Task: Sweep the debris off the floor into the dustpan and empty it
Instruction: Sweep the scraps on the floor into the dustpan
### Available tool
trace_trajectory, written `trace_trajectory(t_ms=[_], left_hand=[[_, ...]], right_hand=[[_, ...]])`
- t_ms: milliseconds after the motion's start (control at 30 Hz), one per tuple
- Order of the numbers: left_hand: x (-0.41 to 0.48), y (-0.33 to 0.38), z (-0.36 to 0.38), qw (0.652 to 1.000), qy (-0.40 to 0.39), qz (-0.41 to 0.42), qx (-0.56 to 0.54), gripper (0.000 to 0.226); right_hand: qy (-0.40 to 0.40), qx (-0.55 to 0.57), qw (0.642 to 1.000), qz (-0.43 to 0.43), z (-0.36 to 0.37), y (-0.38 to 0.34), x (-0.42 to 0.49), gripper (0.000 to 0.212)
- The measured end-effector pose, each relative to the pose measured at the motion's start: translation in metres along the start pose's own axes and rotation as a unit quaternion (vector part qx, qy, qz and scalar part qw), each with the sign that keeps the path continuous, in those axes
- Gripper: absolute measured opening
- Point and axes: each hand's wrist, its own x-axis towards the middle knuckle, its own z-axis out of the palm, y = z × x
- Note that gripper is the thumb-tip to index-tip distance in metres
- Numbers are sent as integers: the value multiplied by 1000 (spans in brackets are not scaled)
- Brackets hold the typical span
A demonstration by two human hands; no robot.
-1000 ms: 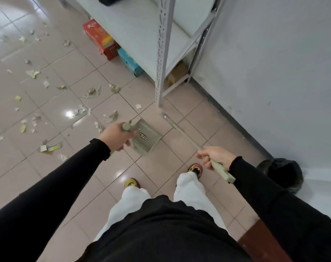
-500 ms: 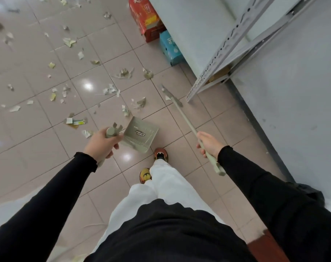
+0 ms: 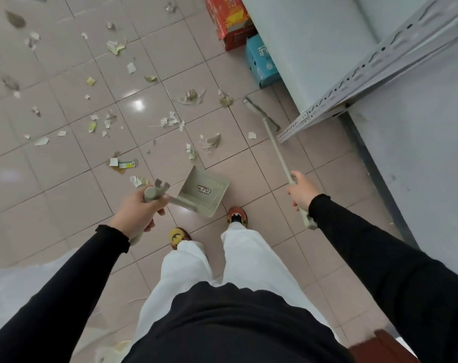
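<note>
**Q:** What does the head view show?

**A:** A view straight down at a person in black sleeves and white trousers, standing on a pinkish tiled floor. The hands are well apart, and each holds a tool.

**Q:** Which tool is in which hand?

**A:** The left hand has its fingers curled round the upright handle of a grey-green dustpan. The pan sits tilted just ahead of the shoes, mouth facing away from the person. I cannot tell whether it touches the floor. The right hand grips the long shaft of a broom near its upper end. The broom's head is out ahead, low near the floor.

**Q:** Where is the debris?

**A:** The debris is torn scraps of paper and wrapper, scattered over the tiles ahead and to the left. The nearest bits lie just beyond the dustpan's mouth. A small printed wrapper lies to the pan's left.

**Q:** What stands in the way?

**A:** Along the floor's right edge stands a grey metal rack, against a pale wall. One slotted post comes down just right of the broom's shaft. A red box and a blue box sit on the floor, partly under the lowest shelf. The blue box is near the broom's head, with a few scraps lying close by.
</note>
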Motion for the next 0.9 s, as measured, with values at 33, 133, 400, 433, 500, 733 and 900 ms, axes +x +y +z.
trace_trajectory(t_ms=[33, 133, 400, 433, 500, 733, 900], left_hand=[[3, -3, -5, 1000, 0, -3, 0, 16], [13, -11, -17, 1000, -10, -7, -2, 18], [27, -28, -24, 998, -46, 16, 38, 19], [26, -32, -26, 997, -52, 20, 44, 20], [27, -38, -26, 998, -48, 24, 43, 21], [22, -65, -43, 998, -39, 36, 27, 28], [16, -80, -55, 1000, -16, 26, -2, 24]], right_hand=[[11, -19, 1000, 3, 5, -8, 6, 50], [24, -70, 997, 21, 24, -31, 32, 48], [-30, 100, 991, 83, 134, -31, -16, 50], [-39, 155, 983, 96, 147, -26, -34, 50], [-58, 245, 961, 116, 157, -16, -65, 45], [-55, 316, 943, 90, 178, 3, -138, 43], [-3, 109, 993, 33, 179, -22, -95, 53]])
